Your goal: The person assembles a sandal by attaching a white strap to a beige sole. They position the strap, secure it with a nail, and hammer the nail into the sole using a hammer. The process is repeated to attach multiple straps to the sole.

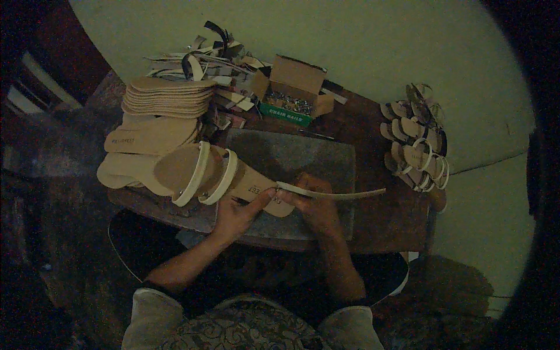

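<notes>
A tan sandal sole (245, 178) with two cream straps (200, 173) arched across its wider part lies tilted between my hands, above a grey work slab (326, 153). My left hand (240, 213) grips its narrower heel end, thumb on top. At the heel's edge, my right hand (315, 204) pinches a loose cream strap (361, 193), whose free end sticks out to the right. The fingers beneath the sole are hidden. Whether the loose strap is attached to the heel cannot be made out.
Tan soles (166, 99) are stacked at the left. Behind them lies a heap of strap scraps (221, 64). An open cardboard box (297, 81) holds small metal nails. Strapped sandals (414, 140) are piled at the right end of the wooden table (382, 221), near the green wall (379, 46).
</notes>
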Demonstrator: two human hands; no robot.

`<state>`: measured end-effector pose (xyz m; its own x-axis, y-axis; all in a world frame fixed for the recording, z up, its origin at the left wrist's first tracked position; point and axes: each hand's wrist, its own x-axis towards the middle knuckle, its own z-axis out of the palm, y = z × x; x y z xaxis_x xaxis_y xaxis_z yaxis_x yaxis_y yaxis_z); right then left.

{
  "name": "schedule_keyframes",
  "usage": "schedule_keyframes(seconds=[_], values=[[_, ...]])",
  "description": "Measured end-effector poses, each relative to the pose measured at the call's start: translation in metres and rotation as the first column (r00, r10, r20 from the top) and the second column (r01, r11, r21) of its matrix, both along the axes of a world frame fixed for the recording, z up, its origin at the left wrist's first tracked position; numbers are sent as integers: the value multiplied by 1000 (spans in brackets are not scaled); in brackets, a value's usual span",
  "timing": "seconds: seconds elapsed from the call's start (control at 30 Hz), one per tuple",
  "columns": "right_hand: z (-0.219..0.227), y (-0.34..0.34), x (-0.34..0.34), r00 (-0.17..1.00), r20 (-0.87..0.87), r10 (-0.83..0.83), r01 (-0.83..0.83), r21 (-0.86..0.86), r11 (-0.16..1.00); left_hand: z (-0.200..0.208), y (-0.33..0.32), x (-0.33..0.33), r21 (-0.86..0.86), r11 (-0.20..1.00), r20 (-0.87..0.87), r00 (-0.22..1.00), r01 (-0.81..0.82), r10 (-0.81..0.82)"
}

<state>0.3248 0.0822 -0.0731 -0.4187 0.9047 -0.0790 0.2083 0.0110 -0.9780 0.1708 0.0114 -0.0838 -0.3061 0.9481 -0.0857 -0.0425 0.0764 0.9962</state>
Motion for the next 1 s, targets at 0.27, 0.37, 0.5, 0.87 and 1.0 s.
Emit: schedule_keyframes(seconds=[0.27, 0.37, 0.5, 0.87, 1.0], values=[[-8, 2, -1, 997, -79, 19, -18, 18, 1000, -2, -3, 1, -63, 998, -43, 999, -24, 21], [-1, 0, -3, 996, -85, 8, -11, -30, 1000, -6, -4, 0, -38, 998, -76, 996, -47, 44], [4, -2, -6, 999, -43, -19, 18, -28, 999, -7, -5, -1, -123, 991, -26, 999, -43, 40], [-5, -1, -4, 999, -37, -20, 19, -26, 999, -8, -7, -1, -128, 991, -213, 977, -47, 18], [-4, -3, -4, 1000, -13, -27, 26, -82, 996, -13, -7, 0, -113, 991, -241, 970, -74, 45]])
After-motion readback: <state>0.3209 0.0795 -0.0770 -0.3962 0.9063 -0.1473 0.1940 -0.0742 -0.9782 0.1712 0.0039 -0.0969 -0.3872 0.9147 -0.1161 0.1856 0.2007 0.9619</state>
